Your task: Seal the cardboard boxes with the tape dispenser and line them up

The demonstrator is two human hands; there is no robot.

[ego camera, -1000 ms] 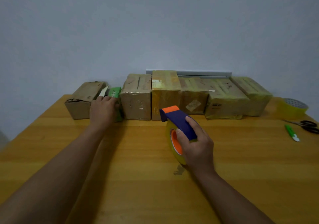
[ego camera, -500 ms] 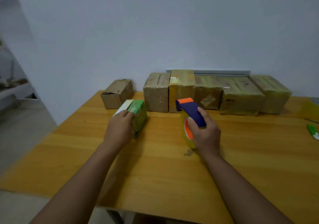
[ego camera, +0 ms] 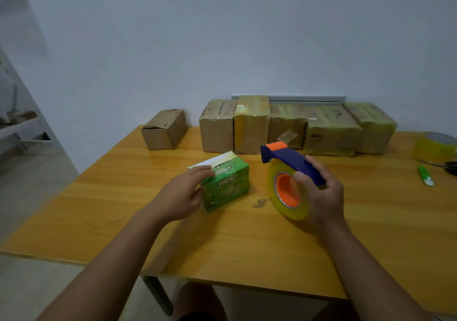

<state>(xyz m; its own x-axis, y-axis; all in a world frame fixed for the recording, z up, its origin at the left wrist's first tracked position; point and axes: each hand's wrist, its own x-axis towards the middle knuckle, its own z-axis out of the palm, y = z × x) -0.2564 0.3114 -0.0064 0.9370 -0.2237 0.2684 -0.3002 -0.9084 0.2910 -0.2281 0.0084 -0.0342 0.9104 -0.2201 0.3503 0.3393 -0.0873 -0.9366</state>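
Two hands: left (ego camera: 181,198) grips green box (ego camera: 226,183), right (ego camera: 321,192) tape dispenser (ego camera: 290,179)

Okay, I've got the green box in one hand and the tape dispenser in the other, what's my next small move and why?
Probably bring the tape dispenser in your right hand over to the green box. Your left hand steadies it on the table, its white top flap looks untaped, and the dispenser is off to its right.

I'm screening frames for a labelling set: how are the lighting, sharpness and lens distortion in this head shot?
Head view: dim, bluish light; soft shadows under the forearms; mild glare on the orange wooden table. The green printed carton and blue-orange tape dispenser are fairly sharp, its lettering partly legible. The left hand fingertips are slightly smeared. Wide-angle bending shows at the left edge.
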